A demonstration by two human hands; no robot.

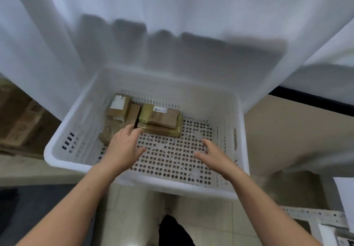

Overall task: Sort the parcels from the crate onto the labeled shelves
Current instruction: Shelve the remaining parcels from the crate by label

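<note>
white perforated crate (63, 150) | brown taped parcels (160, 120) lying flat, far-left corner | apparently four, stacked

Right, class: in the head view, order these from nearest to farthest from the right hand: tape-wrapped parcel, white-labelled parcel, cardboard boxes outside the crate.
From the right hand:
1. tape-wrapped parcel, middle of the crate
2. white-labelled parcel, far-left corner
3. cardboard boxes, outside, far left

The crate (172, 187) is white, its base dotted with rows of round holes and its walls cut with short slots. The small parcel (122, 112) is brown with a white label (117, 102). The taped parcel (162, 119) is brown under yellow-green tape. The curtain (172, 15) is sheer white. The floor (134, 217) is pale beige tile.
</note>
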